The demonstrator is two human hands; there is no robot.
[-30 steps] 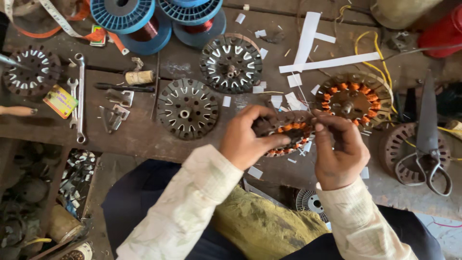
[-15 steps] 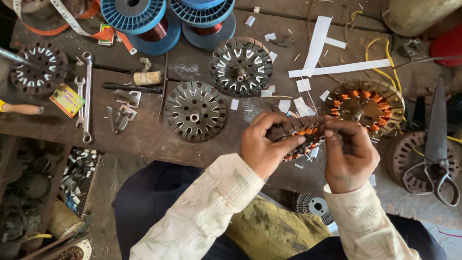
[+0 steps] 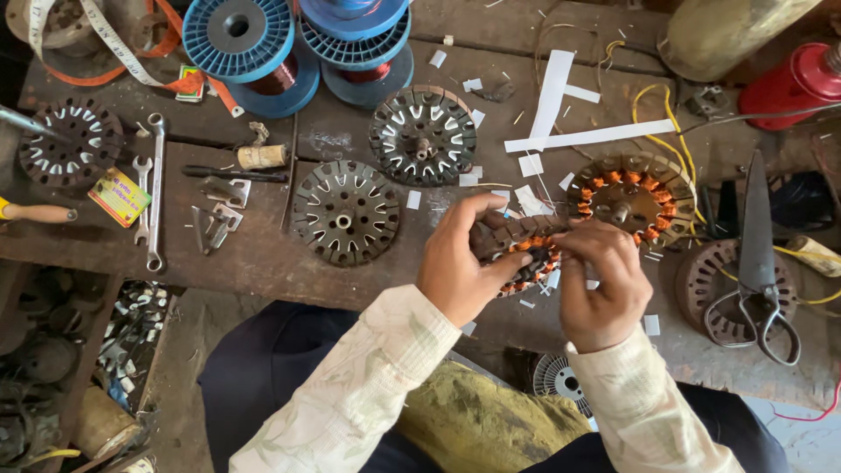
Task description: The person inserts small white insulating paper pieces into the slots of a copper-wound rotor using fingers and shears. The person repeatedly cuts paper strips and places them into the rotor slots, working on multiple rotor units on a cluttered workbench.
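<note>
Stator gripped mid-frame, just above the workbench edge.

Left hand curled round the near rim, thumb and fingers clamped to steady it; right hand with fingertips pressed together, pinching at the orange windings, likely seating wire or paper in a slot. Bare cores laid flat, within reach. Small flat packet, yellow and green with red, at far left beside spanners. Blue wire spools top left.
</note>
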